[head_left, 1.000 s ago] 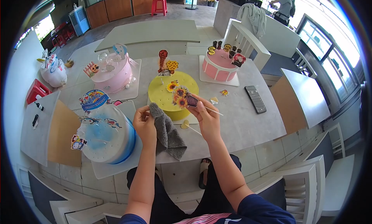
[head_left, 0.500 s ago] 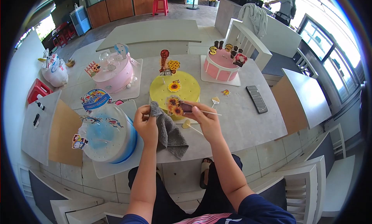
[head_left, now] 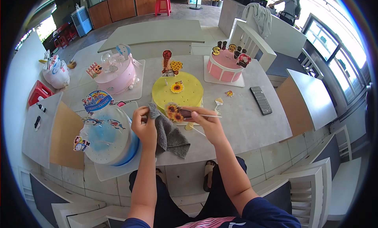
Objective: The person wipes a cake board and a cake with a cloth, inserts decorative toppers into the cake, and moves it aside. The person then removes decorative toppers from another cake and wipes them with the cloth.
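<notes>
My left hand grips one corner of a grey cloth, whose rest hangs down over the table's near edge. Pinched in my right hand is a sunflower cake topper on a white stick, its flower end pointing left toward the cloth. Just beyond both hands stands a round yellow cake with a flower topper and a taller topper on it. A small yellow piece on a stick lies beneath my right hand, and a pale piece on a stick rests farther right.
A blue-and-white cake stands close on the left. Two pink cakes are at the back. A phone and a small flower piece lie on the right. Another person is far back at right.
Both hands have shifted slightly left, carrying the cloth and the sunflower topper with them. The cakes and the phone have stayed in place.
</notes>
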Tool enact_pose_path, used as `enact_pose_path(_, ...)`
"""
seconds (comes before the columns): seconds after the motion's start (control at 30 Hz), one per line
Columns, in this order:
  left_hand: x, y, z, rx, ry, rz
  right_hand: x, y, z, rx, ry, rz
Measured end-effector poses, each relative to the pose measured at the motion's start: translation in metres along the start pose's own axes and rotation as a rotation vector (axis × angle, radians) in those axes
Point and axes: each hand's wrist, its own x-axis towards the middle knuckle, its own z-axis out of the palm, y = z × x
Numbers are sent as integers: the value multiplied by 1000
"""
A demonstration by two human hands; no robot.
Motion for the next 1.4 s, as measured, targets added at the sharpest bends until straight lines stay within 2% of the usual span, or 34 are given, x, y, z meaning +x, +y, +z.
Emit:
enact_pose_path(0.03, -1, -1, 0, 1, 0, 2, 0, 1, -1, 1, 0, -2)
enact_pose_path(0.1, -4, -2, 1, -27, -33, 60, 2, 6, -5, -4, 170, 34)
enact_pose_path(0.17, -11, 6, 7, 25, -97, 135, 4, 15, -4, -39, 149, 44)
enact_pose_path(0.23, -17, 12, 16, 9, -237, 456, 3, 18, 2, -73, 127, 61)
enact_pose_path(0.27, -21, 12, 17, 28, -273, 477, 1, 17, 6, -164, 93, 104)
enact_pose_path(0.3, -21, 10, 17, 30, -271, 474, 0, 15, 9, -256, 57, 145)
enact_pose_path(0.37, -17, 7, 17, 71, -145, 315, 1, 17, 5, -201, 55, 113)
enact_pose_path(0.4, -13, 4, 16, 71, -143, 313, 1, 11, 3, -143, 26, 112)
enact_pose_path(0.47, -4, -1, 10, -4, -42, 51, 1, 4, -4, -83, -3, 109)
enact_pose_path(0.57, -2, -9, 7, -54, -25, 47, 2, 3, -8, 11, 9, 109)
enact_pose_path(0.63, -7, -1, 8, -57, -80, 86, 3, 5, -7, -16, 159, 98)
enact_pose_path(0.7, -12, 6, 12, -60, -134, 124, 5, 16, -5, -65, 142, 61)
enact_pose_path(0.77, -17, 10, 17, -31, -213, 281, 4, 23, 0, -117, 120, 25)
enact_pose_path(0.9, -17, 15, 18, -13, -195, 393, 1, 15, 11, -291, 63, 145)
enact_pose_path(1.03, -9, 9, 11, 18, -141, 308, 0, 10, 9, -222, 9, 44)
enact_pose_path(1.1, -4, -2, 7, 26, -72, 136, 0, 7, 6, -183, 20, -5)
enact_pose_path(1.17, -1, -7, 5, 4, -44, 131, 0, 2, -1, -14, 65, 50)
enact_pose_path(1.2, -1, -7, 5, -5, -34, 124, 0, -1, -5, -15, 65, 49)
enact_pose_path(1.27, -3, -6, 5, -15, -26, 118, 0, -6, -10, -106, 121, 202)
enact_pose_path(1.4, -9, -1, 7, 22, -72, 232, 4, 8, -8, -109, 149, 31)
